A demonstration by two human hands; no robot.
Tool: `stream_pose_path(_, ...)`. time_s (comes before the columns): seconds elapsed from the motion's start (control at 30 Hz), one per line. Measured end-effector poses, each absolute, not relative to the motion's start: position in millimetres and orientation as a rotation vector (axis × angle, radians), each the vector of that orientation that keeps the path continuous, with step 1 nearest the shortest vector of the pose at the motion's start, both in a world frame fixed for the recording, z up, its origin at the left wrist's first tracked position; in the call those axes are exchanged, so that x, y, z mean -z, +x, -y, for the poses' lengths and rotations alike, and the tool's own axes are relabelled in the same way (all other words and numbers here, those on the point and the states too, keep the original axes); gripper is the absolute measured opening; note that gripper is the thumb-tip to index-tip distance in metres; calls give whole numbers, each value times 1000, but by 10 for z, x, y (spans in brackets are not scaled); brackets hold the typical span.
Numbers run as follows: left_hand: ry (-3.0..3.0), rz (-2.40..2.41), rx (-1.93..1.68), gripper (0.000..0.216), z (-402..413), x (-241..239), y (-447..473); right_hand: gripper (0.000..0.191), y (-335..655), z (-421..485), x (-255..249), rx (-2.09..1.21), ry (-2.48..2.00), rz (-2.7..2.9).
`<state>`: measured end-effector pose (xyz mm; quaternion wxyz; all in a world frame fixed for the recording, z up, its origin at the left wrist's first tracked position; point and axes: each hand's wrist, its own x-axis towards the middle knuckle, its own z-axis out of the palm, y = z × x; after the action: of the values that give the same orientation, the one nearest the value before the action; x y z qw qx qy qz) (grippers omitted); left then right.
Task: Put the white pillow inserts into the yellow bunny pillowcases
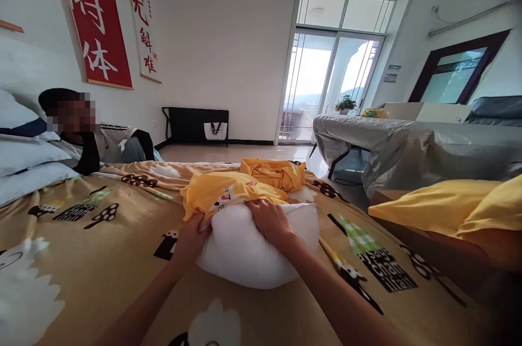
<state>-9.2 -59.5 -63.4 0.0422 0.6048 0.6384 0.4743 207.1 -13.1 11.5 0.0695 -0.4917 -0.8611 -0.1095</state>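
From here, the plump white fabric pillow [253, 267] lies between the person's hands, widest crosswise; the yellow cat-print cloth pillowcase [210, 187] covers its far side. Left hand [194, 234]: gripping the pillowcase's left edge. Right hand [269, 220]: on the pillow, fingertips at the pillowcase rim; grip indeterminate.

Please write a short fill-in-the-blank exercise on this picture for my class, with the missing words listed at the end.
1. The pillow on which the right hand rests is ____ in colour.
2. The pillowcase that the left hand touches is ____ in colour.
3. The wall scroll with large white characters has a ____ background.
4. The other person is at the ____ side of the picture.

Missing words: white; yellow; red; left.
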Motion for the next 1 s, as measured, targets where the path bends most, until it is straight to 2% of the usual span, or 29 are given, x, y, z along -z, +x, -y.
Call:
stream_pose_path(0.17, 1797, -2018, -1703, 27, 426, 608, 115, 35, 2179, 52, -129, 352, -1604, 2524)
stream_pose_path(0.37, 1855, -1956, -1968, 31, 311, 301, 636, 39, 2601, -61, -67, 327, -1736, 2388)
stream_pose_path(0.5, 2296, -1670, -1760, 9, 531, 199, 531, 39, 2810, -77, -10, 274, -1755, 2315)
stream_pose_path(0.6, 2533, -1491, -1404, 41, 707, 250, 163, 39, 2827, -89, 4, 264, -1741, 2309)
stream_pose_path(0.67, 2434, -1593, -1348, 37, 747, 312, -47, 39, 2792, -103, 0, 268, -1720, 2317)
stream_pose_path(0.87, 2067, -1924, -1730, 11, 454, 592, 62, 38, 2653, -79, 0, 350, -1745, 2326)
stream_pose_path(1.0, 1838, -2064, -1982, 21, 110, 740, 455, 38, 2581, 12, 10, 413, -1816, 2295)
